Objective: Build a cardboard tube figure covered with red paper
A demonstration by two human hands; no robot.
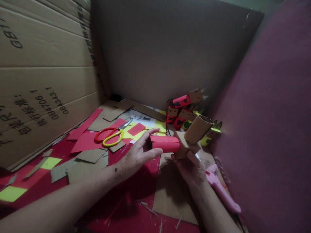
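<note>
My left hand (143, 150) is closed around the near end of a tube wrapped in red paper (166, 144), thumb below and fingers above. The tube lies sideways, its right end against a folded brown cardboard piece (182, 147). My right hand (190, 166) grips that cardboard piece from beneath. A bare cardboard tube (198, 129) rises tilted from the top of it; whether it is fixed there I cannot tell. Below both hands a flat cardboard sheet (175, 191) rests on the red table surface (136, 184).
Scissors with red and yellow handles (113, 136) lie on paper scraps at left. A pink glue gun (222, 189) is by my right forearm. Several decorated red and yellow tube figures (182, 101) are piled at the back. A large cardboard panel (46, 74) stands left.
</note>
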